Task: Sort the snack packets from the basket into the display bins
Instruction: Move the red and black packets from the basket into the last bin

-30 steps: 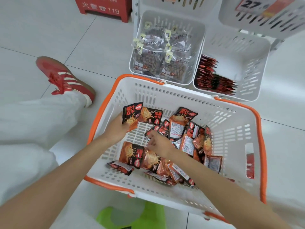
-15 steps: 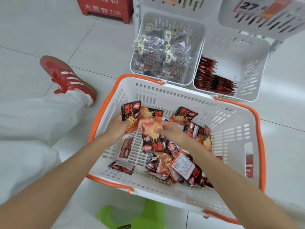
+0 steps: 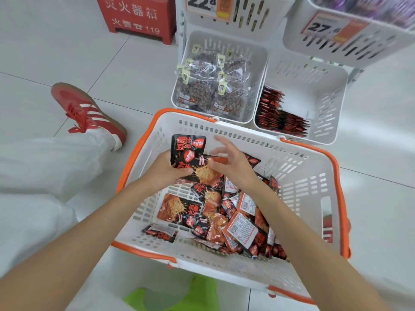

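Stack (image 3: 187,151) clenched upright in left hand (image 3: 166,170), likely gathered for one transfer. Right hand (image 3: 231,163) held beside stack, fingers spread, blurred: grasp cannot be told. Loose packets (image 3: 240,225) heaped in basket (image 3: 301,158), near bin (image 3: 325,90).

my left hand (image 3: 167,169) grips a small stack of black-and-red packets (image 3: 187,151), held upright over the white basket (image 3: 303,182) with the orange rim. my right hand (image 3: 229,162) is just beside the stack, fingers spread and blurred. loose packets (image 3: 224,216) lie heaped below. beyond, the left bin (image 3: 261,70) holds clear bags (image 3: 211,86); the right bin (image 3: 325,90) holds a row of red packets (image 3: 278,117).
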`<state>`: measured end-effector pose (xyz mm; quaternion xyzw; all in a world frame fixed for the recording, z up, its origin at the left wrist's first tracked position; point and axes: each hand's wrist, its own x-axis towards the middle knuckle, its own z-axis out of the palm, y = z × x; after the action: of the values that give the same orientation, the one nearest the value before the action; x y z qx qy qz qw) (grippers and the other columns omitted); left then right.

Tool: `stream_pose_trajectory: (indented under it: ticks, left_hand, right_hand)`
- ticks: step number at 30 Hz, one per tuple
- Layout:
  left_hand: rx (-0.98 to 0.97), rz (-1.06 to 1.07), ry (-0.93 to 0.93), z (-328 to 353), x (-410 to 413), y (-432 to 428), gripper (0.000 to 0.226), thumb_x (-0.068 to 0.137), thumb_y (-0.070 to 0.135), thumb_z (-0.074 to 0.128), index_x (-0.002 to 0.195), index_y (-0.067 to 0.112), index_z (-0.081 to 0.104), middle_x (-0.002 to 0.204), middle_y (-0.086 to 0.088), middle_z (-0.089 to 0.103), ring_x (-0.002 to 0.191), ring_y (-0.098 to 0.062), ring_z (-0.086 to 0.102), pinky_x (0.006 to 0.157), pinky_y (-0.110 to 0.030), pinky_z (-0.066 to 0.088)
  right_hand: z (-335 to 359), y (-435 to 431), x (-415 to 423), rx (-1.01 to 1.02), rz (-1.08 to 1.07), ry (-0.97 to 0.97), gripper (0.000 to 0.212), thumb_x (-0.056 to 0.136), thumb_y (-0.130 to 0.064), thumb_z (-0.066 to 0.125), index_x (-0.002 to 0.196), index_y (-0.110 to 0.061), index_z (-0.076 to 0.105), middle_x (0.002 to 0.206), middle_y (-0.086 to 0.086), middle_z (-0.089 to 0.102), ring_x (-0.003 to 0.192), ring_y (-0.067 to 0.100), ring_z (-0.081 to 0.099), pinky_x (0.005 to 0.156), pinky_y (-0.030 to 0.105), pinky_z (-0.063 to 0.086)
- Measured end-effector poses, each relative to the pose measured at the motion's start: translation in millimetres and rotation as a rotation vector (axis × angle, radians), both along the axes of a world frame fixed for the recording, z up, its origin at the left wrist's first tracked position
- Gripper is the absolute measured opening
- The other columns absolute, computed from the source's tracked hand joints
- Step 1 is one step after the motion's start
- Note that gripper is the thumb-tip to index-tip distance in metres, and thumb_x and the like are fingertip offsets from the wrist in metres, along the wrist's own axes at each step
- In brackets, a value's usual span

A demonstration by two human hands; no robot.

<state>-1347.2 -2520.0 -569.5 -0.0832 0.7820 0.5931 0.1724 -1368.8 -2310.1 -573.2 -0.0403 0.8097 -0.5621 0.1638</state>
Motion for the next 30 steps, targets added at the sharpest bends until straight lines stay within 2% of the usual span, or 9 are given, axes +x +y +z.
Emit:
stream_pose_trajectory:
  ticks: [4, 8, 11, 14, 18, 20, 26, 28, 30]
  left_hand:
    - [0.123, 0.172, 0.001, 2, 3, 5, 0.029, 0.084, 0.023, 0.077, 0.109, 0.018, 0.064, 0.103, -0.002, 0.073, 0.091, -0.014, 0.07, 0.076, -0.029, 0.056]
    - [0.007, 0.097, 0.045, -5, 6, -3, 0.033, 0.086, 0.012, 0.074, 0.115, 0.019, 0.06, 0.107, 0.002, 0.069, 0.099, -0.016, 0.066, 0.091, -0.038, 0.053]
    - [-0.056, 0.092, 0.049, -7, 6, -19, 0.033, 0.093, 0.008, 0.065, 0.121, 0.021, 0.053, 0.109, 0.002, 0.065, 0.102, -0.016, 0.06, 0.091, -0.032, 0.045]
    - [-0.077, 0.037, 0.003, -13, 6, -29, 0.039, 0.095, 0.012, 0.063, 0.131, 0.02, 0.05, 0.117, -0.001, 0.065, 0.109, -0.021, 0.06, 0.093, -0.037, 0.048]
    - [-0.138, -0.038, -0.012, -19, 8, -33, 0.042, 0.097, 0.015, 0.06, 0.136, 0.019, 0.046, 0.12, -0.002, 0.064, 0.11, -0.02, 0.059, 0.087, -0.031, 0.046]
    - [-0.172, -0.041, 0.034, -18, 6, -32, 0.039, 0.098, 0.015, 0.059, 0.135, 0.018, 0.047, 0.118, -0.001, 0.064, 0.106, -0.018, 0.058, 0.084, -0.029, 0.045]
    - [-0.14, -0.073, 0.058, -20, 3, -21, 0.033, 0.097, 0.02, 0.061, 0.127, 0.024, 0.05, 0.118, 0.002, 0.063, 0.104, -0.011, 0.059, 0.089, -0.027, 0.044]
    - [-0.137, -0.096, 0.054, -24, 5, -21, 0.036, 0.096, 0.023, 0.062, 0.13, 0.023, 0.05, 0.12, 0.001, 0.064, 0.109, -0.015, 0.059, 0.091, -0.031, 0.045]
    - [-0.125, -0.079, 0.034, -26, 8, -25, 0.035, 0.096, 0.018, 0.062, 0.129, 0.021, 0.05, 0.118, 0.001, 0.063, 0.108, -0.015, 0.058, 0.086, -0.023, 0.045]
  right_hand:
    - [-7, -17, 16, -0.046, -0.146, -0.069, 0.004, 0.094, -0.02, 0.064, 0.095, -0.019, 0.067, 0.092, -0.003, 0.071, 0.09, 0.021, 0.069, 0.089, 0.048, 0.055]
    - [-41, -31, 25, -0.043, 0.006, -0.208, 0.027, 0.101, -0.028, 0.052, 0.109, -0.011, 0.071, 0.114, 0.01, 0.07, 0.108, 0.029, 0.065, 0.102, 0.048, 0.048]
    - [-79, -32, 35, 0.275, 0.243, -0.295, 0.052, 0.101, -0.03, 0.051, 0.148, -0.01, 0.039, 0.149, 0.01, 0.045, 0.136, 0.027, 0.043, 0.115, 0.038, 0.034]
    - [-116, -42, 60, 0.654, 0.545, -0.287, 0.088, 0.096, -0.038, 0.058, 0.156, -0.01, 0.0, 0.155, 0.016, 0.03, 0.146, 0.035, 0.019, 0.118, 0.044, 0.017]
    - [-129, -52, 65, 0.671, 0.502, -0.205, 0.049, 0.088, -0.007, 0.064, 0.135, -0.01, 0.051, 0.118, 0.013, 0.06, 0.116, 0.03, 0.052, 0.1, 0.038, 0.044]
    - [-120, -45, 51, 0.606, 0.454, -0.194, 0.028, 0.09, -0.012, 0.066, 0.118, -0.013, 0.066, 0.121, 0.011, 0.059, 0.107, 0.025, 0.057, 0.093, 0.036, 0.048]
    - [-123, -43, 66, 0.492, 0.481, -0.503, 0.105, 0.084, -0.038, 0.074, 0.157, -0.016, 0.002, 0.155, 0.016, 0.032, 0.138, 0.032, 0.038, 0.111, 0.042, 0.038]
    - [-132, -50, 80, 0.591, 0.5, -0.431, 0.09, 0.083, -0.036, 0.075, 0.152, -0.009, 0.024, 0.147, 0.015, 0.041, 0.134, 0.032, 0.041, 0.11, 0.043, 0.038]
    - [-128, -54, 76, 0.485, 0.435, -0.4, 0.045, 0.086, -0.018, 0.073, 0.126, -0.006, 0.059, 0.112, 0.011, 0.06, 0.107, 0.028, 0.057, 0.097, 0.041, 0.049]
